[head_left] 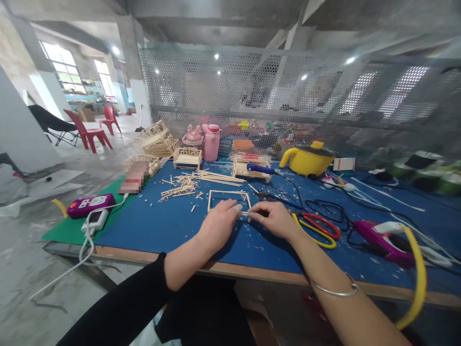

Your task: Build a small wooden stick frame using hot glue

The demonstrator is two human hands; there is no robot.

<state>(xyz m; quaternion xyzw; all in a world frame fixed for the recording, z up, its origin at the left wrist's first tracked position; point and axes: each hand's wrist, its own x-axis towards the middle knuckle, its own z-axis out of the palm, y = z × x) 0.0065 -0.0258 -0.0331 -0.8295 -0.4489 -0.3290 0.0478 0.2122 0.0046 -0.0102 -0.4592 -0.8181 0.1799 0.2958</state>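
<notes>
You seem to be at the joining step, fitting the near right corner of a small stick frame [230,192]: your right hand [277,218] pinches there between thumb and fingertips, while your left hand [221,223] rests just beside it on the near rail, its fingertips too hidden to tell whether they pinch or press. The next move calls for steady, light pressure that keeps the thin sticks square. The frame's open span lies just beyond your grip, extending to its left.
</notes>
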